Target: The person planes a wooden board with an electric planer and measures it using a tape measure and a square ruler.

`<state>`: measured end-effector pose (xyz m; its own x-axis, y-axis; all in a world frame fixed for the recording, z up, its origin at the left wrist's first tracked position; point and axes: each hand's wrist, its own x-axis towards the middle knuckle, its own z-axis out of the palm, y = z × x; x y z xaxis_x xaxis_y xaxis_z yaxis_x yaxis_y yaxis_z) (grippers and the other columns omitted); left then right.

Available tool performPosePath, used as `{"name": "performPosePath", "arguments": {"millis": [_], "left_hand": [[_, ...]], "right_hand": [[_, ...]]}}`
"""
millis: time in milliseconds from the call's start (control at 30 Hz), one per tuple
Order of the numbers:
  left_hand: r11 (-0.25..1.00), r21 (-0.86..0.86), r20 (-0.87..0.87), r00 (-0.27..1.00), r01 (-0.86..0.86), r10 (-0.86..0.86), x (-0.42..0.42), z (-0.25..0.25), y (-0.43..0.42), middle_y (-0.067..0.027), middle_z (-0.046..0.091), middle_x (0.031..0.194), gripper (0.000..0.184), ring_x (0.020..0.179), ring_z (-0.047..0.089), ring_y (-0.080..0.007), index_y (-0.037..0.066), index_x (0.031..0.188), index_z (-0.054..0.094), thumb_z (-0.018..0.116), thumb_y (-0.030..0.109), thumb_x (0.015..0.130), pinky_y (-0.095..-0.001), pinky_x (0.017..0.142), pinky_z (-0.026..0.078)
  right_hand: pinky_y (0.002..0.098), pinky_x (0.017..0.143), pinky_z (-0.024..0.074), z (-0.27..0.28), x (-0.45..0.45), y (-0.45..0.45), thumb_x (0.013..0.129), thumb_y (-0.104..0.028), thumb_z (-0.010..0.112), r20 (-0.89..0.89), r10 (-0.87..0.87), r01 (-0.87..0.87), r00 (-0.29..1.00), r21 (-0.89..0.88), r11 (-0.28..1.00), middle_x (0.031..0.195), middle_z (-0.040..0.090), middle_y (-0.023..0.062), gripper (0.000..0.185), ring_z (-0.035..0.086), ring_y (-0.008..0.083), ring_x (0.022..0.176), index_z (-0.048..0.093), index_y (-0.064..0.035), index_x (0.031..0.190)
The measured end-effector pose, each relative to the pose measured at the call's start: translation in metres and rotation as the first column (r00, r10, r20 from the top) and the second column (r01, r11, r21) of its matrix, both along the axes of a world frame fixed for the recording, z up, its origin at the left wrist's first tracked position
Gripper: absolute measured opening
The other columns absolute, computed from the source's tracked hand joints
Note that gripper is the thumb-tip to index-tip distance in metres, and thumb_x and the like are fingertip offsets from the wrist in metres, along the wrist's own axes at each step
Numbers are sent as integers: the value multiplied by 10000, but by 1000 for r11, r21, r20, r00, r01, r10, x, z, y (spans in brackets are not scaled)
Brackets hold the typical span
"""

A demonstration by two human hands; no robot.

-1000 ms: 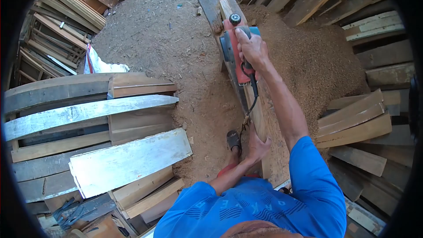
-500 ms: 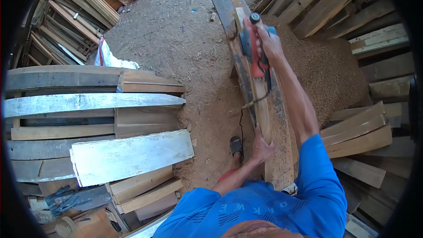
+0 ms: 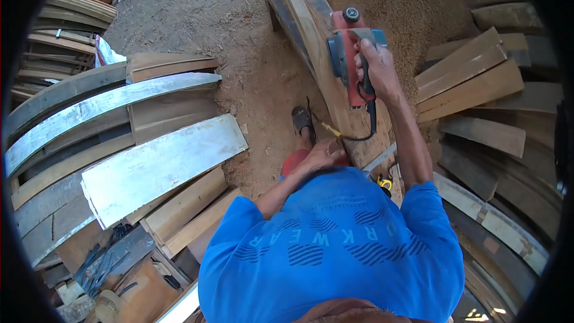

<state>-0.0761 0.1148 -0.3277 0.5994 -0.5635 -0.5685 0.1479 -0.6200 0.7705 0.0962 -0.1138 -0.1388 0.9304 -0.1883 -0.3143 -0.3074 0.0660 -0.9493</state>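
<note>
My right hand [image 3: 378,67] is closed around the rear handle of a red and teal electric hand planer [image 3: 354,54]. The planer sits over a long, narrow wooden board [image 3: 317,39], toward its right side. This board lies along a rough bench plank [image 3: 373,133]. My left hand [image 3: 324,154] is low, close to my body, gripping the near end of the board; its fingertips are partly hidden. A dark power cord [image 3: 359,139] with a yellow section [image 3: 330,130] loops from the planer's rear past the left hand.
A yellow tape measure [image 3: 384,183] and a metal strip [image 3: 381,157] lie near my waist. Stacked planks, including a white panel [image 3: 164,167], fill the left side. More boards [image 3: 472,87] stand at right. Wood shavings cover the ground; my sandalled foot [image 3: 302,121] is beside the bench.
The planer and my right hand have come back toward my body. My left hand has shifted from the board's upper face to nearer my waist. The view has tilted and moved.
</note>
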Motion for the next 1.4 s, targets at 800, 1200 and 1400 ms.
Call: {"name": "performPosePath", "arguments": {"millis": [800,1200,1400], "left_hand": [[909,-134,-38,914,395,-403,-55,-14,-17,-223,596,1392,512,1304,559,-388,87,1397,554,650,251,921,-461,1048,470],[912,-249,7,942,327,-336,-11,-55,5,-179,661,1201,397,1123,640,-334,90,1283,595,688,205,914,-431,954,510],[978,-171,33,993,120,-116,18,-68,23,-151,674,1059,354,979,662,-295,73,1204,630,722,208,890,-405,848,523]], "right_hand": [[275,518,457,-31,-187,43,1002,-462,586,-93,134,-140,987,-59,988,696,550,-7,420,537,93,575,572,-47,941],[253,498,450,-37,-41,57,1002,-533,605,6,98,-97,995,-46,994,698,546,-23,492,521,62,558,614,-41,1031],[290,517,485,-38,16,59,952,-653,598,21,100,-99,995,-50,994,682,593,8,675,573,106,557,617,8,1088]]}}
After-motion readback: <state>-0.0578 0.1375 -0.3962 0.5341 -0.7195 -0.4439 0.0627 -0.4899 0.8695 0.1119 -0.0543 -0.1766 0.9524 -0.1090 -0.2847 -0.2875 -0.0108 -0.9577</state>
